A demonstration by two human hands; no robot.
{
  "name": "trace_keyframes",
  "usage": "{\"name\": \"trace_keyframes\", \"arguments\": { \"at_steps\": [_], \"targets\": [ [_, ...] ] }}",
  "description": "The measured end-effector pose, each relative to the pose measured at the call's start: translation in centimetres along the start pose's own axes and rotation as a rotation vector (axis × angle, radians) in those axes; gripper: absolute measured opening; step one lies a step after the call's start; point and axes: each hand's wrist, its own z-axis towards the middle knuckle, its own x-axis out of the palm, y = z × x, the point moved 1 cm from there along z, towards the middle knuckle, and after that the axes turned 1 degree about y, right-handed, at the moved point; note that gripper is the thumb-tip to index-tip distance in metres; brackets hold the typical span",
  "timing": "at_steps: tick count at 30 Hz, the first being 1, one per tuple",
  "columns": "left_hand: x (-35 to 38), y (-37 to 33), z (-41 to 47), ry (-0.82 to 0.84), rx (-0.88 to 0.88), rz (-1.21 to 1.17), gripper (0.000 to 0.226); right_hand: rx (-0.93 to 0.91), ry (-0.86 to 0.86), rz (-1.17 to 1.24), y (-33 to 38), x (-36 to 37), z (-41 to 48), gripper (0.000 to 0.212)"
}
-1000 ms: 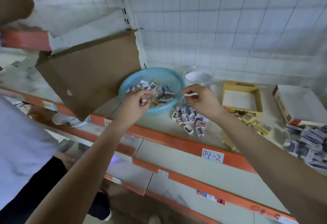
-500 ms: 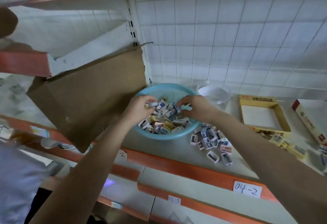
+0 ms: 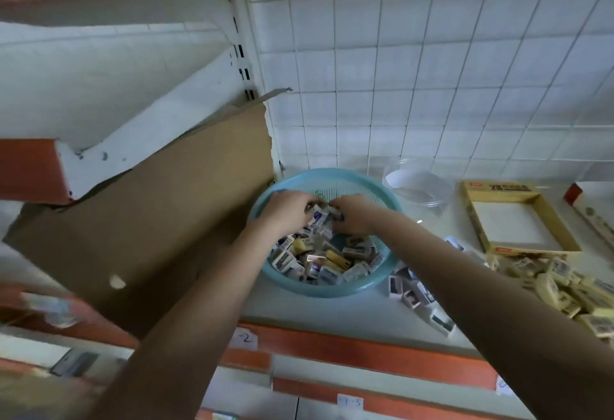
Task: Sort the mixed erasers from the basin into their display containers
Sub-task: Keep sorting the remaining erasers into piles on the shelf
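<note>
Two hands, left hand (image 3: 288,208) and right hand (image 3: 355,217), meet over the blue basin's (image 3: 332,290) far side, each grip curled on erasers (image 3: 320,268) for sorting.

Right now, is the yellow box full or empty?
Empty. The yellow box shows only its bare white floor; the yellowish erasers lie heaped outside it.
</note>
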Motion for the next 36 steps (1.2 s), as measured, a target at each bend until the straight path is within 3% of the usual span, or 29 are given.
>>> {"name": "trace_keyframes", "arguments": {
  "at_steps": [5, 12, 18, 24, 29, 36],
  "targets": [
    [0.5, 0.2, 0.3, -0.038, 0.016, 0.057, 0.032, 0.059, -0.05, 0.029, -0.4, -0.1, 0.5, 0.031],
    [-0.9, -0.5, -0.7, -0.061, -0.005, -0.19, 0.028, -0.013, -0.214, 0.053, -0.5, -1.6, -1.0, 0.028],
    [-2.5, -2.5, -0.7, -0.156, 0.028, -0.333, 0.025, 0.007, -0.362, 0.386, -2.1, -4.4, -4.6, 0.024],
    [-2.0, -8.2, 1.1, -0.185, 0.129, -0.44, 0.016, 0.068, -0.376, 0.351, -6.5, -6.1, -9.6, 0.024],
    [-1.3, -15.8, 2.5, -0.236, 0.242, -0.513, 0.026, 0.182, -0.418, 0.243, -12.4, -7.3, -15.4, 0.027],
    [1.6, -26.4, 3.6, -0.091, 0.401, -0.5, 0.033, 0.372, -0.519, 0.275, -20.6, -8.5, -24.4, 0.026]
  ]
}}
